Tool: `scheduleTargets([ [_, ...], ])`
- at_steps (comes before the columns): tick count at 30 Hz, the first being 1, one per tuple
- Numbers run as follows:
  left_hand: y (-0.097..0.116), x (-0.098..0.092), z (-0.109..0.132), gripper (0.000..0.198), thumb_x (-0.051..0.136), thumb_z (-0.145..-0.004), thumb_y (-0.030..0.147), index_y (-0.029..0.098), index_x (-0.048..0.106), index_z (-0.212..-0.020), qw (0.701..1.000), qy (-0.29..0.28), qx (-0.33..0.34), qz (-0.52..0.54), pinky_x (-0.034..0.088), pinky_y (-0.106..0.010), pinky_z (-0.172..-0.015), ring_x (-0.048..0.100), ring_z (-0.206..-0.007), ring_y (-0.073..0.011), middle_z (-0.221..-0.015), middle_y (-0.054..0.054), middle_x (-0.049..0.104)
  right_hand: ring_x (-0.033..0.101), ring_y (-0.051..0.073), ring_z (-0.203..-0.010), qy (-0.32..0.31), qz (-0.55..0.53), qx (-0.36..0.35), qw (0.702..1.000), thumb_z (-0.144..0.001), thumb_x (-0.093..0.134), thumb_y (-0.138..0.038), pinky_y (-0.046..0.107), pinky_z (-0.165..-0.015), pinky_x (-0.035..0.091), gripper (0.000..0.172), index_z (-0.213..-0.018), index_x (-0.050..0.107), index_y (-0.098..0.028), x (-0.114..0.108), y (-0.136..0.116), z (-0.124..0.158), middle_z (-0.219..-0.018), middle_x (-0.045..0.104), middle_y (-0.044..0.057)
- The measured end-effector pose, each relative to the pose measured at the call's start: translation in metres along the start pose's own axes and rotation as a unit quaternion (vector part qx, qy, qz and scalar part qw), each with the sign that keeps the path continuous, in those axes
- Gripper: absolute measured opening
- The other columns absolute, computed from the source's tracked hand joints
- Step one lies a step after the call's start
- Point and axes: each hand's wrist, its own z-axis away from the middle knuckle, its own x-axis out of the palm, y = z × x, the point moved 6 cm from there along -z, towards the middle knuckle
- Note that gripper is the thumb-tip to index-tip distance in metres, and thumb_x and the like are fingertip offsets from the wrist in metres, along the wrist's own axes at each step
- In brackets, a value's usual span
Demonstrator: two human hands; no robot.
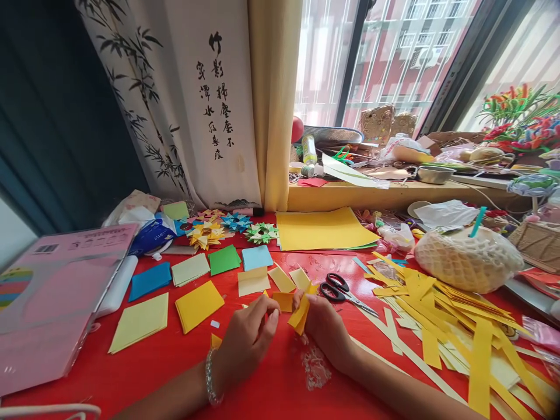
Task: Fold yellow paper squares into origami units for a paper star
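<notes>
I worked at a red table (271, 391), where a pair of black-handled scissors (350, 296) lay with its blades slightly parted and pointing to the right and toward me. Just left of the scissors, my right hand (326, 332) was closed, its thumb and fingers gripping a folded yellow paper (298, 318) that stood up at a tilt from my grip. Farther left of the scissors, my left hand (249, 335) was half curled, thumb and forefinger brought near each other; I could not tell whether a scrap was pinched between them. A beaded bracelet (210, 376) circled that wrist. Another yellow piece (283, 301) showed between my hands, left of the scissors and apart from them.

To the right of the scissors spread a loose heap of yellow strips (480, 367), some pale ones mixed in. Well to their left lay small paper stacks: a golden-yellow stack (200, 306), a blue stack (151, 281), a green stack (224, 259) and a light-blue stack (256, 257). Beyond the scissors were large yellow sheets (326, 229), and beyond and left of them a green-and-white folded ring (269, 232). Beyond and right of the scissors sat a round, net-wrapped thing (468, 262) with a teal straw (478, 221) sticking up from it.
</notes>
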Motion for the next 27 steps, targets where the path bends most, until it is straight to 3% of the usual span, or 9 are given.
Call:
scheduleTargets([
  [3,0.003,0.008,0.009,0.019,0.037,-0.09,0.037,0.021,0.045,-0.093,0.996,-0.023,-0.049,0.077,0.04,-0.023,-0.055,0.046,-0.057,-0.0107,-0.079,0.0,0.052,0.044,0.01,-0.041,-0.036,0.071,0.012,0.997,-0.074,0.06,-0.044,0.019,-0.042,0.034,0.029,-0.078,0.048,-0.018,0.007,0.005,0.007,-0.055,0.049,-0.002],
  [6,0.011,0.014,0.014,0.026,0.047,-0.085,0.042,0.022,0.046,-0.101,0.995,-0.041,-0.019,0.092,0.044,-0.024,-0.06,0.05,-0.068,-0.0132,-0.086,-0.002,0.052,0.046,0.011,-0.047,-0.04,0.122,0.036,0.991,-0.072,0.064,-0.041,0.02,-0.046,0.037,0.027,-0.081,0.051,-0.019,0.009,0.009,0.013,-0.064,0.05,-0.001],
  [10,0.012,0.015,0.015,0.029,0.05,-0.085,0.034,0.022,0.043,-0.111,0.997,-0.057,-0.002,0.055,0.045,-0.027,-0.074,0.052,-0.084,-0.0161,-0.095,-0.003,0.053,0.047,0.011,-0.053,-0.021,0.103,0.046,0.993,-0.073,0.061,-0.038,0.02,-0.047,0.039,0.024,-0.084,0.051,-0.019,0.005,0.011,0.014,-0.075,0.051,0.0],
  [16,0.006,0.012,0.011,0.025,0.043,-0.09,0.033,0.025,0.044,-0.113,0.995,-0.081,-0.036,0.052,0.046,-0.023,-0.076,0.054,-0.086,-0.0132,-0.098,-0.001,0.055,0.044,0.009,-0.044,-0.072,0.124,0.041,0.989,-0.075,0.052,-0.031,0.018,-0.044,0.035,0.018,-0.081,0.045,-0.016,0.006,0.014,0.011,-0.058,0.049,-0.002],
  [18,0.007,0.009,0.011,0.022,0.04,-0.092,0.029,0.025,0.044,-0.113,0.998,-0.062,-0.007,0.024,0.046,-0.022,-0.074,0.056,-0.085,-0.0122,-0.099,-0.001,0.057,0.044,0.01,-0.044,-0.086,0.133,0.04,0.987,-0.075,0.051,-0.03,0.018,-0.044,0.034,0.018,-0.082,0.045,-0.015,0.008,0.013,0.011,-0.054,0.049,-0.003],
  [20,0.011,0.004,0.012,0.021,0.039,-0.092,0.025,0.022,0.045,-0.113,0.997,-0.031,0.066,-0.035,0.046,-0.023,-0.068,0.058,-0.08,-0.0126,-0.096,-0.002,0.059,0.044,0.01,-0.045,-0.097,0.142,0.046,0.984,-0.076,0.05,-0.03,0.018,-0.045,0.034,0.02,-0.088,0.045,-0.014,0.01,0.013,0.012,-0.054,0.05,-0.003],
  [24,0.026,0.001,0.02,0.023,0.047,-0.088,0.019,0.014,0.047,-0.111,0.945,0.024,0.262,-0.194,0.039,-0.026,-0.052,0.053,-0.059,-0.0149,-0.073,-0.002,0.059,0.042,0.009,-0.044,-0.1,0.15,0.059,0.982,-0.077,0.049,-0.032,0.018,-0.048,0.033,0.025,-0.093,0.042,-0.014,0.014,0.009,0.014,-0.052,0.048,-0.004],
  [27,0.025,-0.002,0.02,0.013,0.044,-0.088,0.013,0.014,0.051,-0.1,0.951,0.028,0.248,-0.184,0.035,-0.025,-0.05,0.05,-0.054,-0.013,-0.066,0.0,0.055,0.041,0.009,-0.044,-0.1,0.157,0.065,0.98,-0.077,0.053,-0.037,0.019,-0.049,0.032,0.03,-0.093,0.04,-0.015,0.017,0.008,0.015,-0.052,0.047,-0.005],
])
